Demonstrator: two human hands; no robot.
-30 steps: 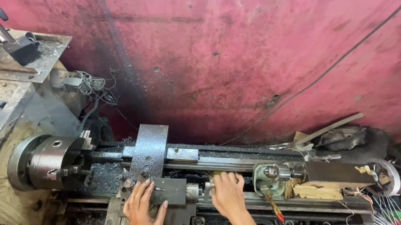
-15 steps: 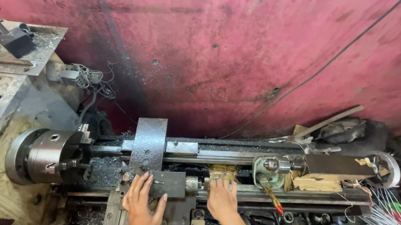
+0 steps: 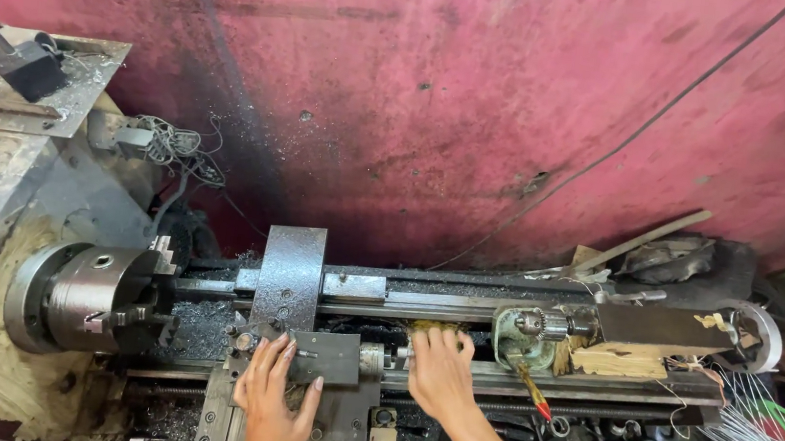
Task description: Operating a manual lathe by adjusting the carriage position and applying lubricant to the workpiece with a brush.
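Below, near the camera, 2 bare hands lie on an old metal lathe (image 3: 423,298) that stands before a stained red wall (image 3: 447,89). The left hand (image 3: 278,400) rests flat, its fingers spread, on the grey tool block (image 3: 323,355) of the carriage; it closes around nothing. The right hand (image 3: 439,374) lies palm down just to the right of it, on the near rail, with the fingers bent forward over something yellowish (image 3: 437,328). Whether these fingers really grip it I cannot tell, because the hand hides most of it. Both forearms are cut off by the lower edge.

On the left, the round chuck (image 3: 88,299) shows its stepped jaws, and dark metal chips cover the bed beside it. A tall grey plate (image 3: 288,273) stands upright on the far side of the carriage. On the right, a drill chuck (image 3: 538,323) sits in the tailstock, with a block of wood (image 3: 637,362) near it. Thin wires (image 3: 761,440) and small parts at the near right are tangled and hard to make out.
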